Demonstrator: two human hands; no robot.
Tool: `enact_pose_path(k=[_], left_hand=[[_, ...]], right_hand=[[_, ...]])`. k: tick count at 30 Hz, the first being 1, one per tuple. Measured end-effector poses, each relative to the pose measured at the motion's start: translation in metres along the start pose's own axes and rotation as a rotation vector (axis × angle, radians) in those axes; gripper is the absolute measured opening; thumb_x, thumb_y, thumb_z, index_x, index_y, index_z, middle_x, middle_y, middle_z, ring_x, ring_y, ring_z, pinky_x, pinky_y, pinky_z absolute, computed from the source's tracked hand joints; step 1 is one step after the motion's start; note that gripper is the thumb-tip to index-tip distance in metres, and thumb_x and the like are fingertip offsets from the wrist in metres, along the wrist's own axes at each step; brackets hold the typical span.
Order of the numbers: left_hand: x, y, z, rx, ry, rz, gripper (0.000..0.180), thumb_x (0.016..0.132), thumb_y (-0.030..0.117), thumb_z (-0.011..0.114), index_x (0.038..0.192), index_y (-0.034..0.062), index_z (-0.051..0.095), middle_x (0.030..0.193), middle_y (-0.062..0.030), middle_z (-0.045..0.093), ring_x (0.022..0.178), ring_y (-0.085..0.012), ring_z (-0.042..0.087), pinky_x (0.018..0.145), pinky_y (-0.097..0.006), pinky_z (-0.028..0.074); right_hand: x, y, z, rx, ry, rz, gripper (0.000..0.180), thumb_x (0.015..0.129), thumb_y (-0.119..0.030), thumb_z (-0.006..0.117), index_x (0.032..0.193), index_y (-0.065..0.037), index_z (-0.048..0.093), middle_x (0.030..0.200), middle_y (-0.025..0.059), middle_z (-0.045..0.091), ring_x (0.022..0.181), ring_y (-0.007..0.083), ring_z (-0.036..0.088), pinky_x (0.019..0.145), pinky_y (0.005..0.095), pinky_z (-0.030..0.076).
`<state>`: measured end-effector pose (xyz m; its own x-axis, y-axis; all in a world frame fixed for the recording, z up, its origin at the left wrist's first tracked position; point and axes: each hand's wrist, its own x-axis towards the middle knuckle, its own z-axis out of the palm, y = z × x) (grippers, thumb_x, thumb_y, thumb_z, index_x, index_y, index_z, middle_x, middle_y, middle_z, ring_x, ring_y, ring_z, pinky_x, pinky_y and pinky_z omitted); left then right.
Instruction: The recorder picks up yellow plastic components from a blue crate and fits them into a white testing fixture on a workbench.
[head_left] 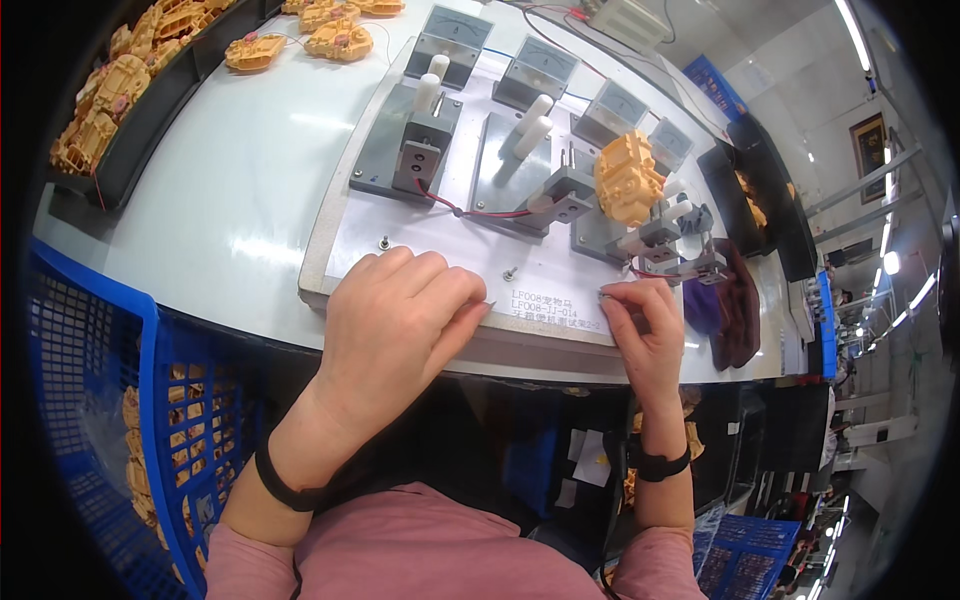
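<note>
My left hand [400, 305] rests at the front edge of a white test board [470, 250], fingers curled and pinched; whatever is at their tips is too small to make out. Close to those fingertips stands a small metal toggle switch [510, 273], and another toggle switch [385, 243] sits beyond the knuckles. Toward the board's right front, thumb and forefinger of my right hand [648, 325] close around a small metal stub, seemingly a third toggle switch [603, 294]. A yellow-orange plastic gearbox [629, 178] is mounted upright on the fixture beyond my right hand.
Grey clamp fixtures [420, 140] with white handles and several analog meters [450, 45] line the board. More gearboxes [340, 40] lie behind, and a black tray [150, 130] of them stands left. Blue crates [150, 400] flank me below. Dark cloth [735, 310] lies at right.
</note>
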<state>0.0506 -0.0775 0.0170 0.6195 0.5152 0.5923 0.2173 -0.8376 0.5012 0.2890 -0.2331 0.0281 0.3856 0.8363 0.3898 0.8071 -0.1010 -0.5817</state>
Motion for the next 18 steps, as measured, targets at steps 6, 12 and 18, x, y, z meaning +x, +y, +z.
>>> enact_pose_path(k=[6,12,18], left_hand=[[-0.0005,0.0006,0.0002,0.008,-0.009,-0.007,0.011,0.082,0.015,0.074,0.085,0.0128,0.064,0.077,-0.003,0.057,0.076,-0.0245,0.057,0.069,-0.037,0.045],[-0.0003,0.0014,-0.0003,0.013,-0.021,-0.012,0.011,0.082,0.015,0.075,0.085,0.0128,0.064,0.078,-0.0029,0.059,0.077,-0.0247,0.058,0.069,-0.038,0.045],[-0.0004,0.0024,-0.0006,0.006,-0.014,-0.023,0.011,0.082,0.015,0.075,0.085,0.0128,0.064,0.077,-0.003,0.059,0.077,-0.0246,0.058,0.069,-0.038,0.045]], right_hand=[[0.0005,-0.0001,-0.0001,-0.002,0.003,-0.007,0.012,0.087,-0.002,0.074,0.099,-0.002,0.071,0.093,0.0077,0.061,0.085,0.0201,0.06,0.076,0.0297,0.049],[0.001,-0.0013,-0.0009,-0.004,0.001,-0.013,0.011,0.088,-0.004,0.073,0.098,-0.003,0.072,0.092,0.008,0.062,0.086,0.0218,0.06,0.077,0.0311,0.049],[0.0015,-0.0014,-0.0007,-0.002,0.002,-0.012,0.01,0.088,-0.004,0.073,0.097,-0.002,0.071,0.092,0.0087,0.062,0.086,0.0228,0.061,0.077,0.0319,0.049]])
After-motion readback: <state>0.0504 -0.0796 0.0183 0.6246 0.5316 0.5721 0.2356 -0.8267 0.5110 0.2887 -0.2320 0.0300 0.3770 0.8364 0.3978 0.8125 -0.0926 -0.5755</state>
